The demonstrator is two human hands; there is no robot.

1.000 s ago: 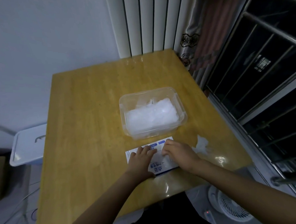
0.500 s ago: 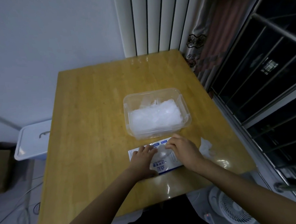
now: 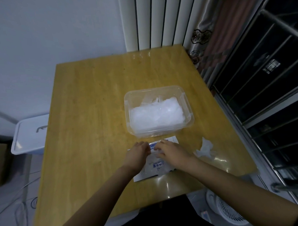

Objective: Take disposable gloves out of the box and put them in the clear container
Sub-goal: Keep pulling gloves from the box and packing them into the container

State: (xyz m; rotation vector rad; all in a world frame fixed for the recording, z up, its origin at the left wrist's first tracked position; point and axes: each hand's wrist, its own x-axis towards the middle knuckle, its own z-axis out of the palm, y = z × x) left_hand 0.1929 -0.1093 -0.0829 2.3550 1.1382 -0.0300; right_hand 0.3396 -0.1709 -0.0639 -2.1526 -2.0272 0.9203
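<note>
A flat white glove box with blue print (image 3: 171, 140) lies near the front edge of the wooden table (image 3: 87, 118). A thin translucent disposable glove (image 3: 155, 163) is drawn out over the box. My left hand (image 3: 138, 154) pinches its left edge and my right hand (image 3: 172, 153) grips its right side. Just behind the box stands the clear container (image 3: 127, 103), holding a pile of crumpled clear gloves (image 3: 156, 114). The hands and the glove cover most of the box.
One loose crumpled glove (image 3: 205, 147) lies on the table to the right of my right hand. A white lidded bin (image 3: 30, 134) stands left of the table, a white fan (image 3: 227, 210) on the floor at lower right. Radiator behind, barred window on the right.
My left hand went from lying flat on the box to pinching the glove. A glove has come further out of the box and now spreads between both hands.
</note>
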